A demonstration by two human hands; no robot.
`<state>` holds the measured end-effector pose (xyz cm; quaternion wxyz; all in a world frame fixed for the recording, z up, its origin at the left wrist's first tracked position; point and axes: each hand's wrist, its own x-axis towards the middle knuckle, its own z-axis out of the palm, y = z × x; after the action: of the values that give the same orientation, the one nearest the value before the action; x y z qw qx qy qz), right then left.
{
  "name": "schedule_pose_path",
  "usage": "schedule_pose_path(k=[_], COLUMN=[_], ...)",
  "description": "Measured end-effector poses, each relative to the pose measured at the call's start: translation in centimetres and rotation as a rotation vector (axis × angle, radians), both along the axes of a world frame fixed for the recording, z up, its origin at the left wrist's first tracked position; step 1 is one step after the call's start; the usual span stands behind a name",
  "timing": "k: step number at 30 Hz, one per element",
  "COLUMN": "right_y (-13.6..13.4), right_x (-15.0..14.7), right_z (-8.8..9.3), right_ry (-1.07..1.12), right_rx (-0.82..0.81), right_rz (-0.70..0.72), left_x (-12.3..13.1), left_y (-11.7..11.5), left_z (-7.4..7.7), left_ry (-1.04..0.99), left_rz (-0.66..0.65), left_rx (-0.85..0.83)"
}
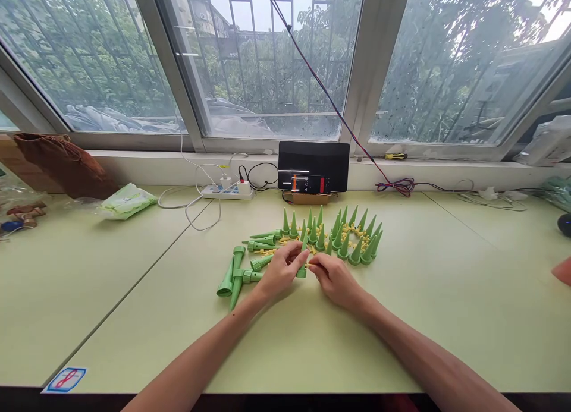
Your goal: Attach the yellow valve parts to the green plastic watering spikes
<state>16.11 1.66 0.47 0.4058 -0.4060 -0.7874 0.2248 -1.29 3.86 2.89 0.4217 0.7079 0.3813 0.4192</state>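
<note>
My left hand is closed around a green plant watering spike, its tip up and its wide collar at the bottom. Close by, my right hand pinches a small yellow piece against the spike's side; the fingertips hide most of it. Several green spikes stand upright on their collars beyond my hands, tips up. Among them lie small yellow pieces. To the left of my left hand, more green spikes lie on their sides, some crossing each other.
On the light green table, a phone leans against a black screen at the back. A power strip with white cables sits left of it. Further left are a wipes pack and brown bag. Bundled wires lie right.
</note>
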Motion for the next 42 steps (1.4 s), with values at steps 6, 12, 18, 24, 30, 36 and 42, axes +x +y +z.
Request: schedule_pose_path(k=[6, 12, 18, 24, 30, 36, 42], right_y=[-0.1, -0.3, 0.0, 0.2, -0.3, -0.6, -0.3], right_x=[-0.1, -0.1, 0.1, -0.2, -0.4, 0.0, 0.1], right_z=[0.3, 0.5, 0.3, 0.2, 0.9, 1.2, 0.9], right_ry=[0.041, 0.158, 0.298, 0.349, 0.312, 0.247, 0.242], right_rx=[-0.069, -0.333, -0.611, -0.558, -0.276, -0.163, -0.101], right_rz=[0.011, 0.084, 0.208, 0.147, 0.002, -0.001, -0.020], left_x=[-0.1, 0.0, 0.0, 0.3, 0.4, 0.3, 0.6], left_y=[-0.3, -0.5, -0.4, -0.1, -0.3, -0.1, -0.2], left_z=[0.3, 0.4, 0.0, 0.2, 0.6, 0.6, 0.8], left_ry=[0.067, 0.090, 0.154, 0.026, -0.108, -0.261, -0.320], left_rz=[0.000, 0.013, 0.006, 0.019, 0.094, 0.075, 0.024], left_rx=[0.032, 0.068, 0.104, 0.027, -0.305, -0.455, -0.537])
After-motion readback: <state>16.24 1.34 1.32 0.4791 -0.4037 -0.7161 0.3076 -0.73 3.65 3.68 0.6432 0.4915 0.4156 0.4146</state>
